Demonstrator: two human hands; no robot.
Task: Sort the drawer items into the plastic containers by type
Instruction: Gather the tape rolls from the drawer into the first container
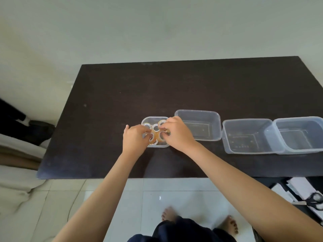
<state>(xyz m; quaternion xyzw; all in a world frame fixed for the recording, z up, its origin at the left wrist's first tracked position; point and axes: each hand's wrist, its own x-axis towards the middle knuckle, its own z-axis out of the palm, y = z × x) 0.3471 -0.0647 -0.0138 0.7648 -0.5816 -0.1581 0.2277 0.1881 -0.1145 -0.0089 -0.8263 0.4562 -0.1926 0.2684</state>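
A small clear plastic container (146, 119) sits on the dark table (122, 88) and holds several rolls of clear tape (155, 127) with white cores. My left hand (133, 138) reaches in from the left, its fingers curled round a roll at the container's front left. My right hand (176, 131) reaches in from the right, and its fingers pinch a roll at the container's right side. Both hands hide part of the rolls.
Three larger clear containers stand in a row to the right: one (199, 125) beside the small one, another (248, 137) further right, and a third (300, 135) at the table's right edge. An open drawer with scissors (314, 200) and papers is at lower right.
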